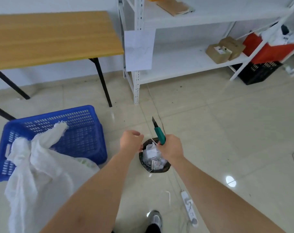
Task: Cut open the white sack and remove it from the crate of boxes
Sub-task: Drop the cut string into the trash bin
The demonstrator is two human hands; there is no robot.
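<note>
The white sack stands bunched and open-topped at the lower left, in front of a blue plastic crate tipped on its side. My right hand grips a green-handled utility knife, blade pointing up and away. My left hand is beside it, fingers curled; a thin white strip runs between the two hands, and I cannot tell which fingers pinch it. Both hands hover over a small black waste bin full of white scraps. No boxes are visible in the crate.
A wooden table with black legs stands at the back left. White metal shelving holds brown cardboard boxes; a black crate sits under it. A white power strip and cable lie on the tile floor by my shoe.
</note>
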